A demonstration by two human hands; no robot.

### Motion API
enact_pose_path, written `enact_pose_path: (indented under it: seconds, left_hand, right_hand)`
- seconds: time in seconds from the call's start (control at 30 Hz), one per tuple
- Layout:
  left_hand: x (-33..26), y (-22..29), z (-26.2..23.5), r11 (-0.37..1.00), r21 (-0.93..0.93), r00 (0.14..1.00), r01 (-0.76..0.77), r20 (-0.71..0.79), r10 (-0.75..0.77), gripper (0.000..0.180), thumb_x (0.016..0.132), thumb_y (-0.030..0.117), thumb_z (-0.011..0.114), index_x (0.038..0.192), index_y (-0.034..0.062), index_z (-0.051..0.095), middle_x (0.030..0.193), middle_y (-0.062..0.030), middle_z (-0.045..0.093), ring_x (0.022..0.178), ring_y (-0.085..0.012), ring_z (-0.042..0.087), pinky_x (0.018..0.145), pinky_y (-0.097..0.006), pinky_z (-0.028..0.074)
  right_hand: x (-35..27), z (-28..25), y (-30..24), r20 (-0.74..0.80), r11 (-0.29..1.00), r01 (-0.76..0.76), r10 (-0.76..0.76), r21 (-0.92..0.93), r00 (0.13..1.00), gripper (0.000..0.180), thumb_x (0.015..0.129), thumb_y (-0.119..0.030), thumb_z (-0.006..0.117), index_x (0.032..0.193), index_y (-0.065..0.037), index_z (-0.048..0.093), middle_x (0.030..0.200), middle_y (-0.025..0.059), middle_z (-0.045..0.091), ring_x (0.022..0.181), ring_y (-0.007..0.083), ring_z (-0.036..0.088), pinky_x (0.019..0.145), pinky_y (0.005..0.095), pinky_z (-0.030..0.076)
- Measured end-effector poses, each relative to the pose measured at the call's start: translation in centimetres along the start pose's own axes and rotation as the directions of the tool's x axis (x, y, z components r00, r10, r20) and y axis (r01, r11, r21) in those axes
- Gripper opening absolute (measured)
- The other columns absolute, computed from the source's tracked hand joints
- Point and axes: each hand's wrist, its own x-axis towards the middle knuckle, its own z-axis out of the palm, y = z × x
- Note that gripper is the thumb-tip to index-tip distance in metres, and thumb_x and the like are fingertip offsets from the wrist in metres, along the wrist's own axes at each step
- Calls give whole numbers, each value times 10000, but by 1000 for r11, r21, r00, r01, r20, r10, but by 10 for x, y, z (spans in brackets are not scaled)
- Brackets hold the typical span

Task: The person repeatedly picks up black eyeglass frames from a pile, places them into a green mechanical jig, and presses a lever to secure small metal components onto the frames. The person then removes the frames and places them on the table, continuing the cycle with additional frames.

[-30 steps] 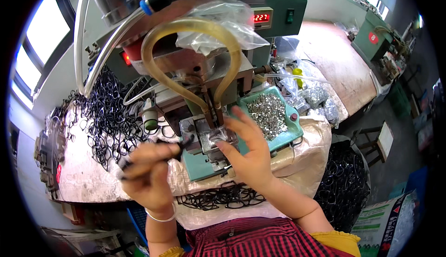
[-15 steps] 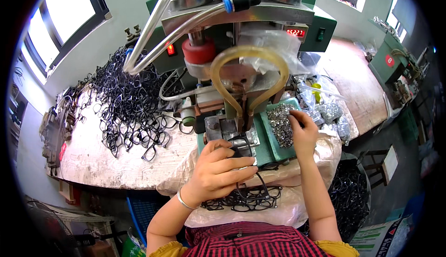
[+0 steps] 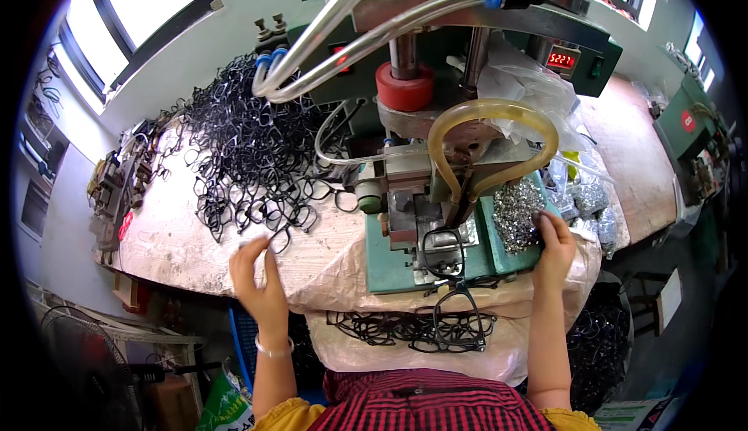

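Observation:
A black eyeglass frame (image 3: pixel 465 342) rests at the front of the green press machine, one rim up by the metal fixture (image 3: pixel 428 273), the other hanging over the near edge; neither hand touches it. My left hand (image 3: pixel 261 287) is over the table at the left, fingers apart and holding nothing visible. Its fingertips are beside the nearest frame (image 3: pixel 280 241) of a big tangled pile of black eyeglass frames (image 3: pixel 249 135). At the right, my right hand (image 3: pixel 555 252) has its fingertips together at the edge of small metal parts (image 3: pixel 517 214) in a green tray (image 3: pixel 510 263); any part between them is too small to see.
Above the fixture stand the press head with a red collar (image 3: pixel 404 86), a looped yellowish tube (image 3: pixel 492 108) and clear air hoses (image 3: pixel 374 37). More frames (image 3: pixel 374 328) lie on the plastic sheet before me. Bags of parts (image 3: pixel 590 197) sit right of the tray.
My left hand has let go of the eyeglass frame at the press and moved left to the pile. My right hand stays at the parts tray. The whole view has shifted.

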Motion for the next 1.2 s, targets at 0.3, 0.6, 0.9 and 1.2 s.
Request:
enact_pose_path:
  seconds: [0.3,0.6,0.9,1.2]
  left_hand:
    - [62,-85,143,949,149,641,-279,764,68,291,694,89,683,969,177,722,1314,-166,592,1183,-439,505,1083,-487,380]
    - [10,-76,69,964,-267,753,3,635,174,153,813,10,670,953,63,694,1124,-100,703,1031,-312,622,925,-388,489]
    - [5,-29,106,691,-630,935,354,219,-280,108,1000,116,607,966,32,549,814,36,510,688,-39,433,609,-204,370]
    - [-1,56,49,645,-746,986,164,136,-94,134,991,39,568,1086,-30,633,950,-112,693,868,-180,643,816,-308,519]
  right_hand:
    - [11,55,-13,113,987,-29,11,161,994,149,927,-52,681,1061,8,708,967,35,711,875,96,643,818,228,496]
    - [-34,-64,-10,23,945,76,-73,-317,997,154,862,22,701,1016,23,706,962,43,694,879,109,632,793,230,489]
    - [-22,86,-87,428,970,240,-202,-36,881,129,785,38,707,910,17,686,933,78,691,877,171,651,815,266,490]
    - [-46,103,-79,396,966,-23,-84,258,915,392,816,29,716,1181,14,573,1043,75,668,950,115,631,899,257,471]
